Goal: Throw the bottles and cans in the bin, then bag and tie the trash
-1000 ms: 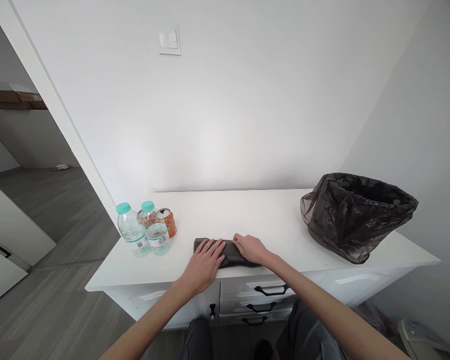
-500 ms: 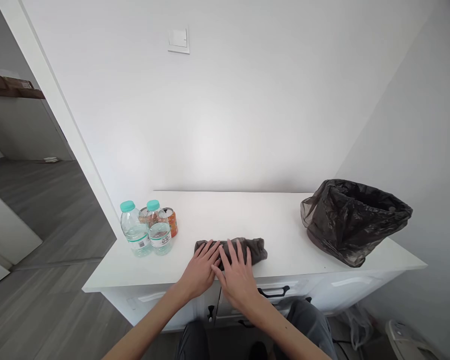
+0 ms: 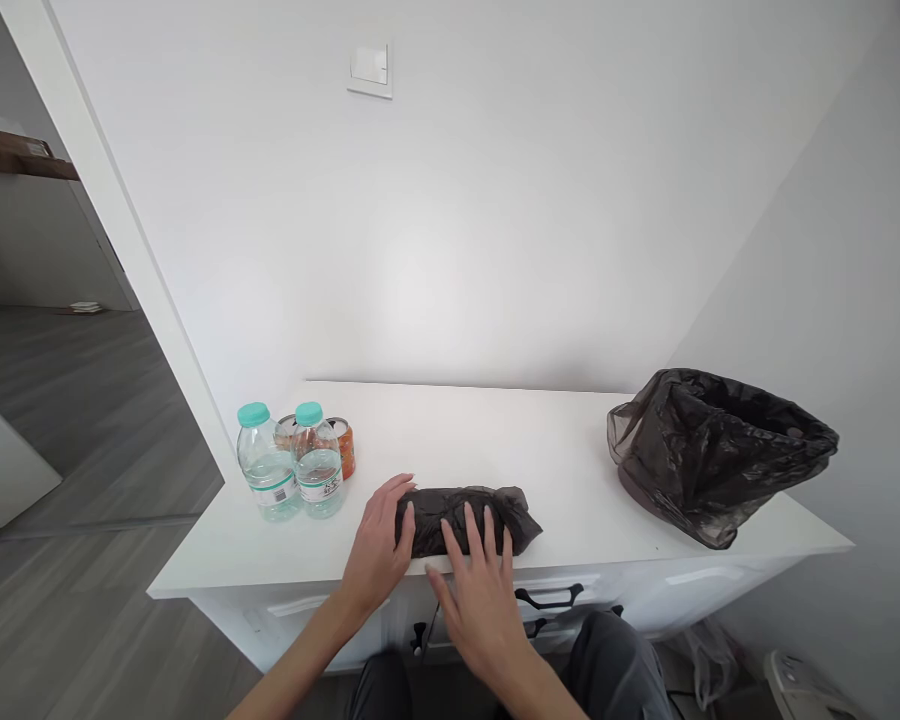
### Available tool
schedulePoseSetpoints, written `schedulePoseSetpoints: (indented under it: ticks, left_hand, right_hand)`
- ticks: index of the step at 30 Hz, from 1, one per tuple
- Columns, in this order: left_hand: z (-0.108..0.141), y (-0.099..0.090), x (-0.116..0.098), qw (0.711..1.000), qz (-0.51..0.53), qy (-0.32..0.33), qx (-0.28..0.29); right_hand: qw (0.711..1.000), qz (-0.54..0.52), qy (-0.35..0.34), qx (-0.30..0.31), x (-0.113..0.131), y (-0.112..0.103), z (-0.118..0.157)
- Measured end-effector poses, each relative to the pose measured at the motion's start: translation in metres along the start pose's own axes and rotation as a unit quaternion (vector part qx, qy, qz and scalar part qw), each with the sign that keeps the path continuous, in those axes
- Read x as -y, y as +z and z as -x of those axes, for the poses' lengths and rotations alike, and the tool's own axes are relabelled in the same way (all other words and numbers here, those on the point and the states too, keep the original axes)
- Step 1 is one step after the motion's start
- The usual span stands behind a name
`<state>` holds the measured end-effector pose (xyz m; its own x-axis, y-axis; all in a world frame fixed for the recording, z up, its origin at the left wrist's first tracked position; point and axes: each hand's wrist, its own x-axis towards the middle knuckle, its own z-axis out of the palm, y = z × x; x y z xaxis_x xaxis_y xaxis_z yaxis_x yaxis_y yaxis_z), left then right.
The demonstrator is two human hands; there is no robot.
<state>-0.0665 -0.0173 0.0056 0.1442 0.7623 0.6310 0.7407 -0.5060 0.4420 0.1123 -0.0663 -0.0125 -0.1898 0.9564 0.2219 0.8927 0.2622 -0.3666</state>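
Where your left hand (image 3: 377,542) rests: left end of the bag (image 3: 454,504), thumb apart from fingers.
Right hand (image 3: 484,600): fingers spread on top.
Bag: on the counter (image 3: 457,430), near front edge.

We're counting two bottles (image 3: 272,485) (image 3: 320,478), two cans (image 3: 285,424) (image 3: 347,457), one bag-lined bin (image 3: 709,460), one black bundle (image 3: 428,518), and two hands (image 3: 375,548) (image 3: 486,605)!

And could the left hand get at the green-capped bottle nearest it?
Probably yes. The bottle stands just to the left of the left hand, and nothing seems to block the way between them. That hand is touching the black bundle, though, so it might need to come away first.
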Motion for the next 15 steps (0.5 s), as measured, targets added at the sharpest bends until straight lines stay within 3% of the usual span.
schedulePoseSetpoints:
  ticks: [4,7,12,15]
  left_hand:
    - [0.003,0.0,-0.001,0.999,0.009,0.0,-0.052]
    - [0.002,-0.001,-0.001,0.997,0.023,-0.001,-0.073]
    - [-0.006,-0.005,0.0,0.989,0.058,-0.077,-0.114]
    - [-0.008,-0.006,0.0,0.988,0.06,-0.088,-0.115]
  right_hand:
    - [1.0,-0.003,0.006,-0.004,0.003,0.007,0.009]
    - [1.0,0.002,0.015,0.01,-0.001,0.007,-0.005]
    - [1.0,0.004,0.025,0.005,-0.011,0.005,-0.037]
    - [1.0,0.008,0.024,0.003,-0.013,0.006,-0.043]
